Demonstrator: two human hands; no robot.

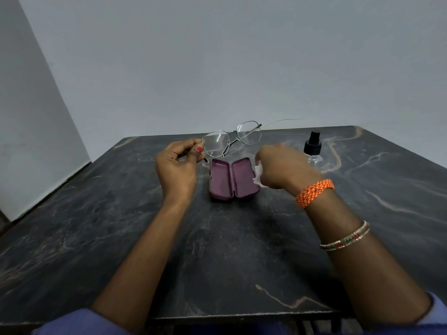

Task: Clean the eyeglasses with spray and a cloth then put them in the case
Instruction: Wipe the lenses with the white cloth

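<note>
My left hand (177,163) pinches the metal-framed eyeglasses (232,139) at their left corner and holds them up above the table, lenses facing me. Below them a purple glasses case (232,180) lies open on the dark marble table (229,250), both halves empty. My right hand (283,165) hovers just right of the case, blurred, with its fingers closed on a white cloth (258,174) that shows only at its edge. A small clear spray bottle (313,147) with a black pump top stands behind my right hand, at the back right.
A grey wall rises right behind the table's far edge. The table's left edge runs beside a white wall. An orange thread band and bangles sit on my right wrist.
</note>
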